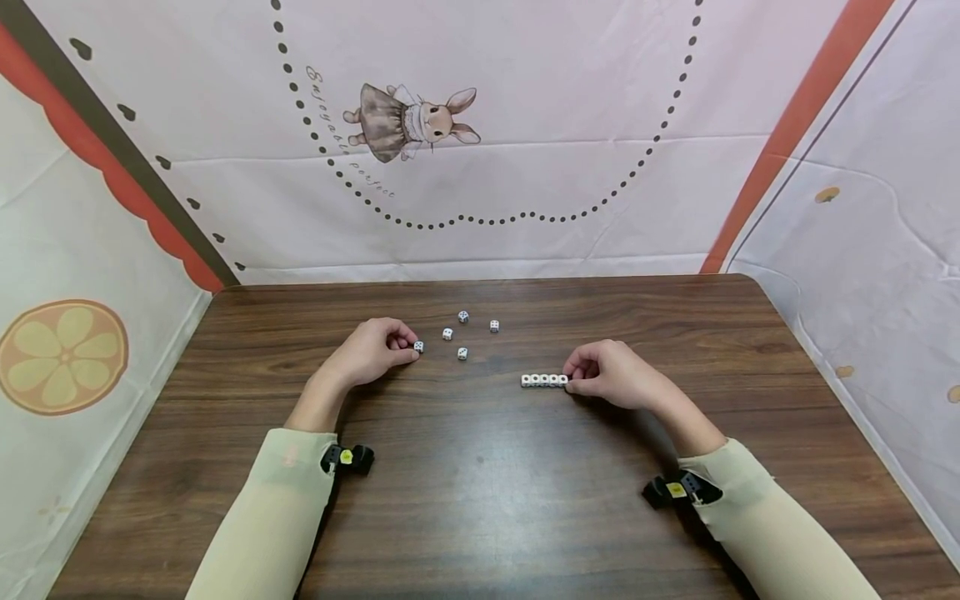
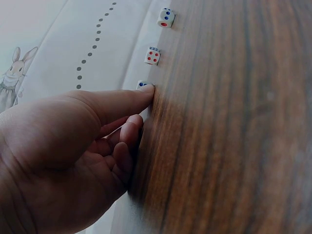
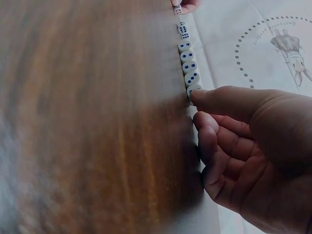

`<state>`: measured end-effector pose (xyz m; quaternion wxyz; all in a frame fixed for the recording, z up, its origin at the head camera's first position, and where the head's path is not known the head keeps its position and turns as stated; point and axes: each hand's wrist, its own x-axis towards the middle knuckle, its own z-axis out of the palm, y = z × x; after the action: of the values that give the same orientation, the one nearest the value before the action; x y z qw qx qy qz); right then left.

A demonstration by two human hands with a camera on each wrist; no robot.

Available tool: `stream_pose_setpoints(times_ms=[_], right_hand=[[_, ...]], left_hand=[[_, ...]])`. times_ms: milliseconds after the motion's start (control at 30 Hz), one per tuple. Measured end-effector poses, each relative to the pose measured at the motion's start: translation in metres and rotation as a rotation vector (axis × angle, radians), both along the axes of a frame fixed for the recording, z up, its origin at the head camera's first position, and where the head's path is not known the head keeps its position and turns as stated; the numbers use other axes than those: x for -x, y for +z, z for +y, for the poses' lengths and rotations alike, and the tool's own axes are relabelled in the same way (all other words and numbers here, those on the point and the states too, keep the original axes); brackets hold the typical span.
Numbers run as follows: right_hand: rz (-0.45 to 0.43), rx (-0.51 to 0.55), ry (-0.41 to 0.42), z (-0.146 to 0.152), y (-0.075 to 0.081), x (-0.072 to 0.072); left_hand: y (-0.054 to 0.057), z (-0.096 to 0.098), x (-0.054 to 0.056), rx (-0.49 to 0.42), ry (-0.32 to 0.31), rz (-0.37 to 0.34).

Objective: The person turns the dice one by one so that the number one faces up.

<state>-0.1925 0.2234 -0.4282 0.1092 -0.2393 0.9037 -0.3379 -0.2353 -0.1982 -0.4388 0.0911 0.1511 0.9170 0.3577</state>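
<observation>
Several small white dice lie on a dark wooden table [image 1: 480, 500]. My left hand [image 1: 375, 352] rests on the table left of centre. Its outstretched fingertip [image 2: 146, 91] touches one die [image 1: 418, 347], while the other fingers curl loosely. Just right of that die sit several loose dice [image 1: 462, 335]; two of them [image 2: 153, 55] show beyond the fingertip in the left wrist view. My right hand [image 1: 611, 375] rests right of centre. One straight finger [image 3: 214, 97] touches the right end of a tight row of dice [image 1: 543, 380], and the row [image 3: 189, 67] runs away from that fingertip.
Printed cloth walls, with a rabbit drawing [image 1: 412, 121] at the back, close in the table behind and on both sides. The table's back edge [image 1: 480, 283] lies just past the loose dice. Bare wood stretches between my forearms towards the near edge.
</observation>
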Motion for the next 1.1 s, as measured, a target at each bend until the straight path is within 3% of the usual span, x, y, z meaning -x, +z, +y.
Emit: stream_pose_setpoints(times_ms=[1100], right_hand=[[0.007,0.016,-0.007,-0.0003,0.0002,-0.0001]], left_hand=[[0.0002,0.0002,0.0015,0.011,0.004,-0.002]])
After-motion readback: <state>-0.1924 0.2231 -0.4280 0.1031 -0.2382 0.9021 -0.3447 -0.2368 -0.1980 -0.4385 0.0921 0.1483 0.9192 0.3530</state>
